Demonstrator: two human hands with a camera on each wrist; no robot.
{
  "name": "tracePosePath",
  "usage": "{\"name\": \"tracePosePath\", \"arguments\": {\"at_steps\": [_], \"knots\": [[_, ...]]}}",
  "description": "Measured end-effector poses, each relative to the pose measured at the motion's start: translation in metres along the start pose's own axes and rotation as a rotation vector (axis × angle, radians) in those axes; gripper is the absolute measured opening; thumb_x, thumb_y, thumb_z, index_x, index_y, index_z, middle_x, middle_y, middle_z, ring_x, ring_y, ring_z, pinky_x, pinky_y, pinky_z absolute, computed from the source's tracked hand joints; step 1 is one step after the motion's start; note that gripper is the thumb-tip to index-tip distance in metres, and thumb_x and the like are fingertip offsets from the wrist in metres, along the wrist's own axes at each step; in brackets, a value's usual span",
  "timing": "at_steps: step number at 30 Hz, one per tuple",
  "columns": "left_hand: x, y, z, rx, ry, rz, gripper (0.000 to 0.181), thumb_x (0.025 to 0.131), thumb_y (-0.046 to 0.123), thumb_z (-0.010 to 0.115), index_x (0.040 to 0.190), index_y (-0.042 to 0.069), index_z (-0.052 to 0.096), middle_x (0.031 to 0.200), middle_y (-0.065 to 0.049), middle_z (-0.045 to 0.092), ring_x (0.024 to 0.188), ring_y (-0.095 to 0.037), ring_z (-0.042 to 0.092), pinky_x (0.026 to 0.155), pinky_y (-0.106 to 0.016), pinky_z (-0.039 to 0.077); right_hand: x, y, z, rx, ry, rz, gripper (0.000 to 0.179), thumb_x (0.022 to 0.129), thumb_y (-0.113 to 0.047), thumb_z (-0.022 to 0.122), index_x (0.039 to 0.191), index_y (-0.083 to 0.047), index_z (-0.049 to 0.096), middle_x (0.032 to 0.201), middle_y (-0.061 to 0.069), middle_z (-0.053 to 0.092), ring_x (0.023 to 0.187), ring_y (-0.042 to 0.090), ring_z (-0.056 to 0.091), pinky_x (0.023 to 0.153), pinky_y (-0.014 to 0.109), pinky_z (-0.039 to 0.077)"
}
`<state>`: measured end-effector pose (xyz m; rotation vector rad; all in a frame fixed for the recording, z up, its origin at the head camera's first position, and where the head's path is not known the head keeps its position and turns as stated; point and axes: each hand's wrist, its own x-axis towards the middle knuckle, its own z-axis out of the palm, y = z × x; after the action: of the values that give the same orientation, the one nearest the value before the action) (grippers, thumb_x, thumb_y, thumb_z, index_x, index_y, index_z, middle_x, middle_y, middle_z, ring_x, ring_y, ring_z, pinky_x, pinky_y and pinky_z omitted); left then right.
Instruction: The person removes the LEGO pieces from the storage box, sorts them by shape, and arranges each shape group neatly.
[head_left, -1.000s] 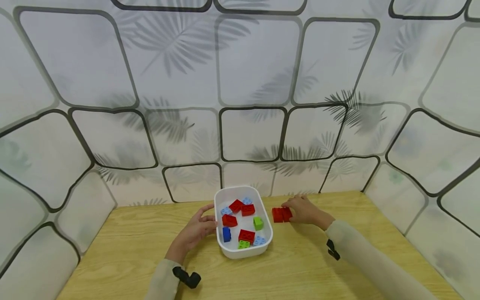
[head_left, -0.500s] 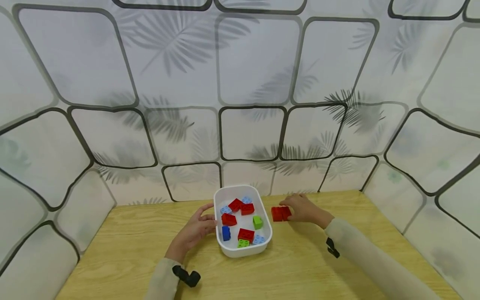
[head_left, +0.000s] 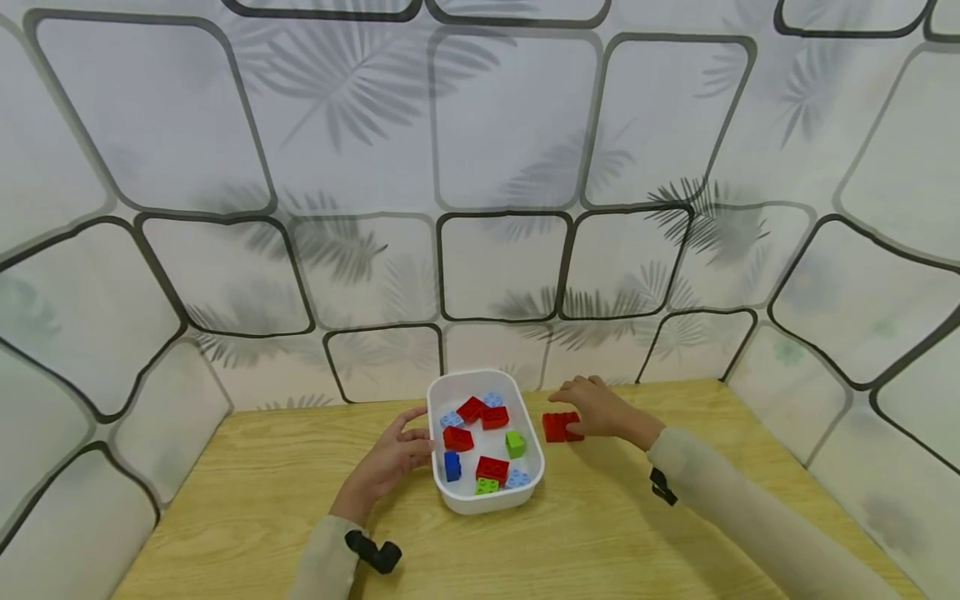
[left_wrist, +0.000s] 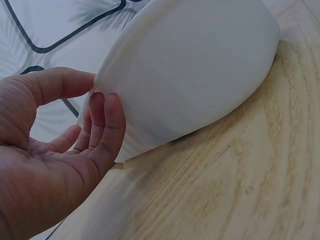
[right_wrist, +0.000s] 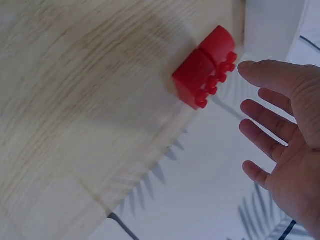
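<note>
In the head view, a white plastic tub [head_left: 486,505] holds toy building bricks. My left hand [head_left: 390,458] holds its left side. The left wrist view shows the thumb at the tub's rim, with bent fingertips [left_wrist: 114,102] against the outer wall [left_wrist: 190,65]. Two red bricks [head_left: 557,427] stand side by side on the table, right of the tub. Over them hovers my right hand [head_left: 603,410], its fingers spread. From the right wrist, the thumb tip shows close to the studs of the red bricks [right_wrist: 206,67], with nothing in the hand [right_wrist: 295,135].
Inside the tub are several red bricks [head_left: 492,470], light blue ones [head_left: 517,479], green ones [head_left: 515,444] and a dark blue brick [head_left: 452,467]. The wooden table [head_left: 277,483] meets a patterned curtain [head_left: 495,267] at the back and sides.
My right hand has let go of the red bricks, and its fingers have spread and lifted slightly. The left hand and the tub stay in place.
</note>
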<state>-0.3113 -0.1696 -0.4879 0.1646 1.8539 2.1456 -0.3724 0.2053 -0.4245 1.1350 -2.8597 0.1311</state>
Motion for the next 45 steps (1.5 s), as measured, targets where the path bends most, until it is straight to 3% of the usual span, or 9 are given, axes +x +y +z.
{"name": "tracePosePath", "arguments": {"at_steps": [9, 19, 24, 29, 39, 45], "knots": [[0.0, 0.002, 0.002, -0.002, -0.011, -0.002, 0.073, 0.099, 0.001, 0.059, 0.159, 0.008, 0.019, 0.116, -0.009, 0.06, 0.098, -0.017, 0.063, 0.089, -0.03, 0.056, 0.01, -0.024, -0.013, 0.003, 0.028, -0.079, 0.04, 0.088, -0.012, 0.077, 0.127, -0.005, 0.069, 0.121, 0.012, 0.07, 0.112, 0.034, 0.061, 0.097, 0.059, 0.046], [-0.001, 0.001, -0.001, 0.004, -0.003, -0.006, 0.072, 0.098, 0.0, 0.059, 0.158, 0.008, 0.021, 0.117, -0.01, 0.06, 0.098, -0.018, 0.065, 0.089, -0.03, 0.057, 0.019, -0.051, -0.017, 0.015, 0.09, -0.226, 0.043, 0.084, -0.008, 0.078, 0.126, -0.006, 0.07, 0.118, 0.01, 0.071, 0.109, 0.029, 0.061, 0.093, 0.052, 0.048], [-0.002, 0.003, 0.0, 0.0, -0.013, -0.002, 0.074, 0.098, 0.002, 0.061, 0.159, 0.007, 0.019, 0.12, -0.013, 0.06, 0.1, -0.019, 0.065, 0.09, -0.03, 0.057, 0.023, -0.066, -0.019, 0.008, 0.037, -0.255, 0.043, 0.085, -0.014, 0.082, 0.126, -0.011, 0.07, 0.121, 0.008, 0.07, 0.111, 0.027, 0.06, 0.093, 0.048, 0.048], [-0.002, 0.003, 0.001, 0.002, -0.009, 0.0, 0.074, 0.098, 0.002, 0.061, 0.159, 0.007, 0.02, 0.122, -0.015, 0.06, 0.101, -0.02, 0.066, 0.09, -0.031, 0.057, 0.026, -0.082, -0.018, -0.006, -0.025, -0.283, 0.043, 0.086, -0.014, 0.081, 0.127, -0.013, 0.07, 0.124, 0.006, 0.071, 0.117, 0.027, 0.061, 0.098, 0.051, 0.048], [0.001, 0.001, 0.0, -0.004, -0.002, -0.001, 0.071, 0.098, 0.001, 0.06, 0.158, 0.008, 0.023, 0.12, -0.014, 0.06, 0.099, -0.019, 0.066, 0.09, -0.032, 0.058, 0.034, -0.103, -0.01, -0.017, -0.17, -0.27, 0.044, 0.087, -0.017, 0.079, 0.13, -0.017, 0.069, 0.131, 0.002, 0.069, 0.124, 0.024, 0.057, 0.108, 0.054, 0.044], [0.0, 0.0, -0.001, -0.007, -0.023, 0.013, 0.073, 0.098, 0.001, 0.059, 0.159, 0.007, 0.019, 0.12, -0.014, 0.06, 0.099, -0.018, 0.066, 0.091, -0.032, 0.057, 0.037, -0.11, -0.006, -0.089, -0.206, -0.312, 0.043, 0.088, -0.018, 0.079, 0.13, -0.023, 0.07, 0.129, -0.002, 0.069, 0.119, 0.019, 0.057, 0.103, 0.045, 0.046]]}}
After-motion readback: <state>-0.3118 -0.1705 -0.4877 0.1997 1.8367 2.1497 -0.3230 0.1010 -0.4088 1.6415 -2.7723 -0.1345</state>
